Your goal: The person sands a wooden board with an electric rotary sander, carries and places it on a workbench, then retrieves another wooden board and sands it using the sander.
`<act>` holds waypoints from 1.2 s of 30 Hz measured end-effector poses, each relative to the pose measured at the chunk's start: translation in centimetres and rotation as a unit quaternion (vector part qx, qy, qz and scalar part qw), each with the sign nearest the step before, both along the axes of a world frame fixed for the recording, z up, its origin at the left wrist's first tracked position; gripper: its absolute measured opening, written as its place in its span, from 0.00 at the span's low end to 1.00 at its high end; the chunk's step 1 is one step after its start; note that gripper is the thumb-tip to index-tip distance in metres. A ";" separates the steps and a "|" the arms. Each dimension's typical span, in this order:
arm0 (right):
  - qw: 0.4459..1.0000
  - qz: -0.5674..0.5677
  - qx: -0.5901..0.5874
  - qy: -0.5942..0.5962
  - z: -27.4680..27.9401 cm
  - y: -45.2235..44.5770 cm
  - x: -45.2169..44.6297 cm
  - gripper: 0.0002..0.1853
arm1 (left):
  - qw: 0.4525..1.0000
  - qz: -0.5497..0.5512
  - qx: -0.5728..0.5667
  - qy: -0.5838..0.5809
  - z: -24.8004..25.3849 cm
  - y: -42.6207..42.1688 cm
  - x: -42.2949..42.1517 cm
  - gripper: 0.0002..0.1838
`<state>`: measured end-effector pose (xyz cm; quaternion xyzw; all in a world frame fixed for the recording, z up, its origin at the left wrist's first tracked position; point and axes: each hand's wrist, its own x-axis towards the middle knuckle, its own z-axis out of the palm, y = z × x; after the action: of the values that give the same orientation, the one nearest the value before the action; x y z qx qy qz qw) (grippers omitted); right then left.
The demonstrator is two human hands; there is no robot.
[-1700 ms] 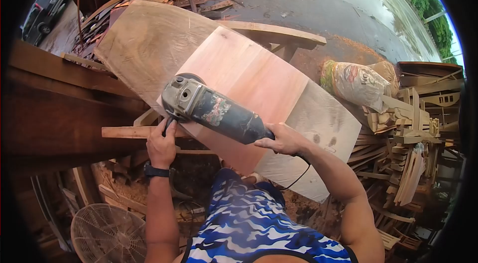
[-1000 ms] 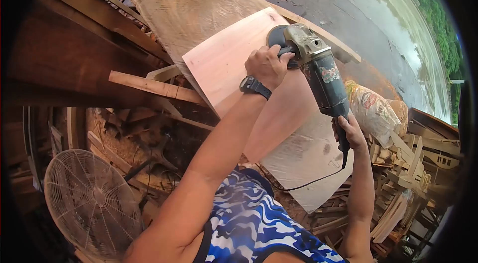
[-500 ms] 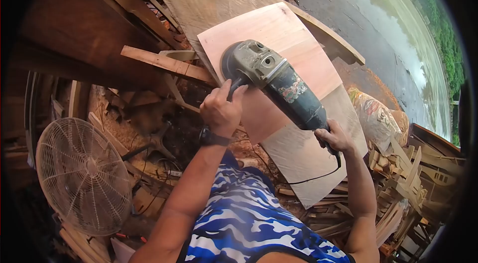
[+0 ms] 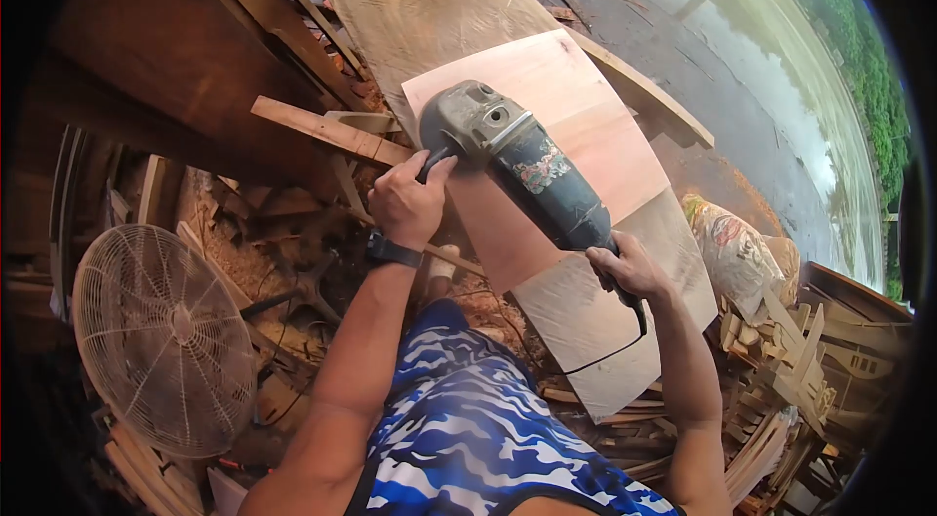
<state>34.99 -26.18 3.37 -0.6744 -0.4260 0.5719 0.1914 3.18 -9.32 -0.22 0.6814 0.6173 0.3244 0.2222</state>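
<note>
Left hand [image 4: 406, 204] grips side handle [image 4: 435, 163] of grinder [image 4: 545, 174], right hand [image 4: 632, 267] clasps its rear. Grinder head [image 4: 457, 121] over left edge of pinkish board [image 4: 581, 121]. Smoothing step, seemingly; next stroke likely wants even pressure.

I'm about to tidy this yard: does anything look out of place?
Yes: wood offcuts lie jumbled at various angles on the right rather than stacked. The cord of the grinder also crosses the near end of the lower board. Nothing looks plainly broken.

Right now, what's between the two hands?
Head view: the angle grinder, left hand at its side handle, right hand at its rear; the pinkish wood panel shows beneath.
</note>
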 end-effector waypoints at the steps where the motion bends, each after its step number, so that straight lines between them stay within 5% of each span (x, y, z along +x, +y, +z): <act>1: 1.000 0.001 0.006 -0.001 0.0 0.3 0.0 0.23 | 1.000 0.005 0.015 -0.009 0.0 0.2 0.0 0.23; 8: 1.000 0.005 0.019 -0.024 0.9 0.6 -0.4 0.26 | 0.999 0.022 0.009 0.035 0.9 0.4 0.2 0.24; 13: 0.997 -0.050 0.035 -0.051 1.1 -1.2 -2.4 0.26 | 0.998 -0.050 0.018 -0.041 -0.6 2.8 0.8 0.23; 19: 0.979 -0.202 -0.006 0.006 0.3 5.7 0.0 0.22 | 0.985 -0.168 -0.035 -0.003 -0.8 16.1 9.8 0.24; 36: 0.938 -0.342 0.031 0.047 -0.6 1.2 3.2 0.22 | 0.955 -0.293 -0.037 0.020 0.0 17.0 20.2 0.25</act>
<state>38.15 -24.97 2.78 -0.7455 -0.1778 0.4893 0.4162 23.42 7.69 -0.20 0.8302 0.4062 0.2082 0.3199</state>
